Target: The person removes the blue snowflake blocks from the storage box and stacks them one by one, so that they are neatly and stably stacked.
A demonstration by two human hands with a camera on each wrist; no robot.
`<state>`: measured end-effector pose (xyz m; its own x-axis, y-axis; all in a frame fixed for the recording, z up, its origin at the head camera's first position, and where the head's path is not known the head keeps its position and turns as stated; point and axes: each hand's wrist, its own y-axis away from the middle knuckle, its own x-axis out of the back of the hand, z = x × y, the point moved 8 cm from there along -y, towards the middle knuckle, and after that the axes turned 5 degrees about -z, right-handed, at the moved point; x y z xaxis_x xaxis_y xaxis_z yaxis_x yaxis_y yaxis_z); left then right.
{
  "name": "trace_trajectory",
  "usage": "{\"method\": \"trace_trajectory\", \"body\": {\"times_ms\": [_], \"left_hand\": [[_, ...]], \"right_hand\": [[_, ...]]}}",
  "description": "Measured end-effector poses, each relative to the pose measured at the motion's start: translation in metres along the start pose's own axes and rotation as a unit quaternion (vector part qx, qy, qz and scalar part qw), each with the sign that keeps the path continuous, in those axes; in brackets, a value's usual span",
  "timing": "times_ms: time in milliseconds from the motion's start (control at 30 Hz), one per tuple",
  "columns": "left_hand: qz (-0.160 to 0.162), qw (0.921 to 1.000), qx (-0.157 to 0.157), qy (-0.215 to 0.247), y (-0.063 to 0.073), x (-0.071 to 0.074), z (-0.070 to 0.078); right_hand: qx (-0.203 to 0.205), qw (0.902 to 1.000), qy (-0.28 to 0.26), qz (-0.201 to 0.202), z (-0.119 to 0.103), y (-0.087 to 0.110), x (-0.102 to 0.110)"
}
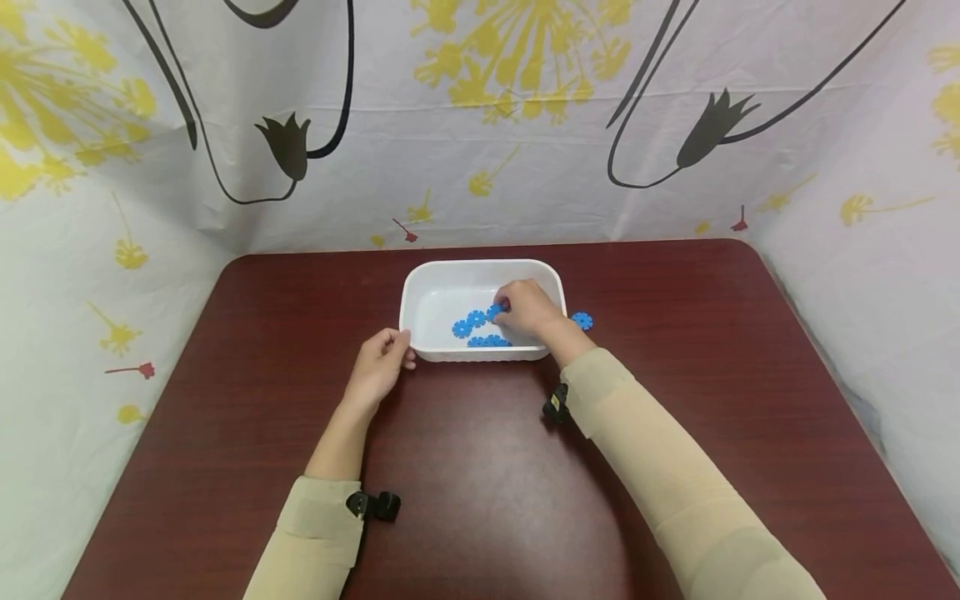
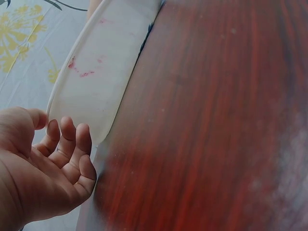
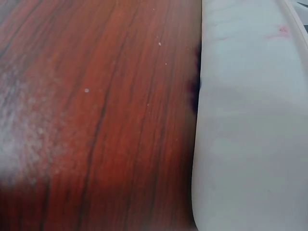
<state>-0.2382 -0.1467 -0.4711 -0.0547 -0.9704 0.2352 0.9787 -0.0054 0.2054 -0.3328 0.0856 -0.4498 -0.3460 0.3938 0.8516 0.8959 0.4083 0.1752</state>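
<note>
A white plastic tray (image 1: 480, 354) stands toward the far side of the table. My left hand (image 1: 378, 367) holds its near left corner, and in the left wrist view thumb and forefinger pinch the rim (image 2: 50, 108). Inside the tray, my right hand (image 1: 528, 308) pinches a blue notched plastic disc (image 1: 494, 312). Two more blue discs (image 1: 469, 323) lie in a row with it; whether they are joined, I cannot tell. Other blue discs (image 1: 489, 341) lie by the near wall, partly hidden by it. The right wrist view shows the tray's outer wall (image 3: 250, 125) but not the hand.
One blue disc (image 1: 582, 321) lies on the dark red wooden table (image 1: 480, 467), just right of the tray and close to my right wrist. A pale cloth (image 1: 480, 183) with a flower print hangs behind the table and along both sides.
</note>
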Motion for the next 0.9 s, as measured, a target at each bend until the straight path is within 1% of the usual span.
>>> {"method": "trace_trajectory", "body": {"times_ms": [167, 433, 900], "left_hand": [[0.000, 1.0000, 0.004, 0.002, 0.001, 0.000, -0.001], [0.000, 1.0000, 0.001, -0.001, 0.000, 0.000, -0.001], [0.001, 1.0000, -0.003, -0.001, 0.001, 0.000, 0.002]], "right_hand": [[0.009, 0.9999, -0.014, 0.003, -0.002, 0.001, 0.001], [0.015, 0.9979, -0.062, 0.003, -0.004, 0.004, 0.005], [0.038, 0.9931, -0.105, 0.036, -0.007, 0.008, 0.018]]}}
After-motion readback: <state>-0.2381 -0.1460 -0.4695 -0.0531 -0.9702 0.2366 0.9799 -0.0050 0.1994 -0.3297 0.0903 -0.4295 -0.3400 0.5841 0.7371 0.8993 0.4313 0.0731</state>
